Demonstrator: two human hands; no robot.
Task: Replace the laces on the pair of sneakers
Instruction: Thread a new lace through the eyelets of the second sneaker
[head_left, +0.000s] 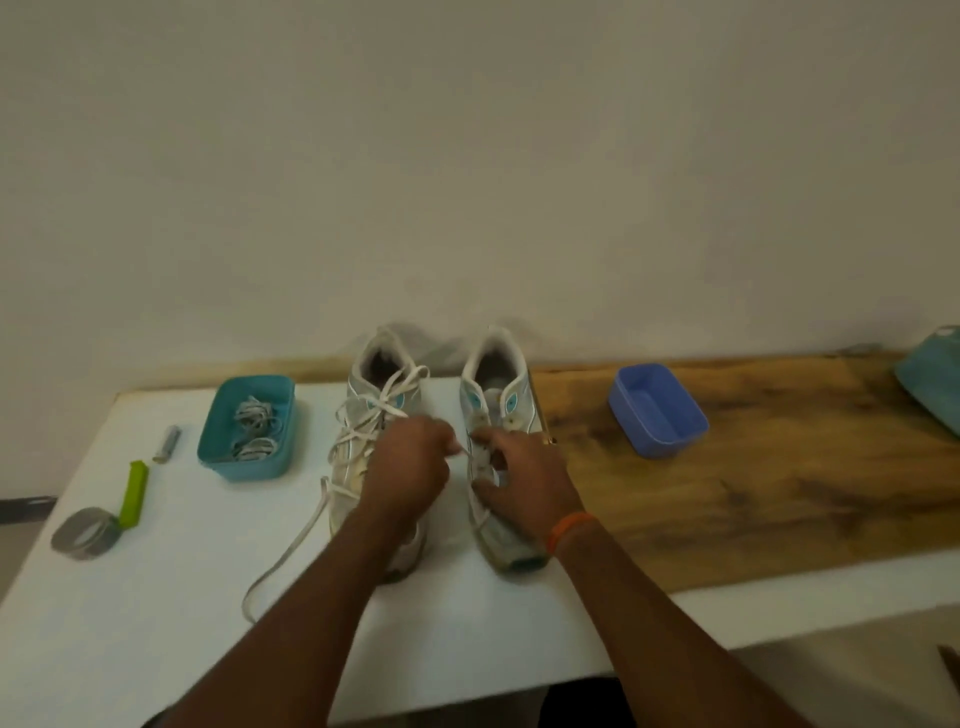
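Two white sneakers with teal accents stand side by side, heels toward the wall. The left sneaker (382, 395) is laced with a white lace (291, 551) whose loose end trails over the white board toward me. The right sneaker (493, 384) has its upper eyelets bare. My left hand (410, 473) pinches a short white lace end beside the right sneaker's eyelets. My right hand (524, 483), with an orange band at the wrist, grips the right sneaker's laced front part, fingers curled at the eyelets. The blur hides finer detail.
A teal tub (249, 457) holding coiled laces sits left of the shoes. Further left lie a small grey cylinder (167, 444), a green clip (134, 493) and a grey tape roll (85, 535). A blue tub (657, 410) stands on the wooden tabletop (779, 467) to the right.
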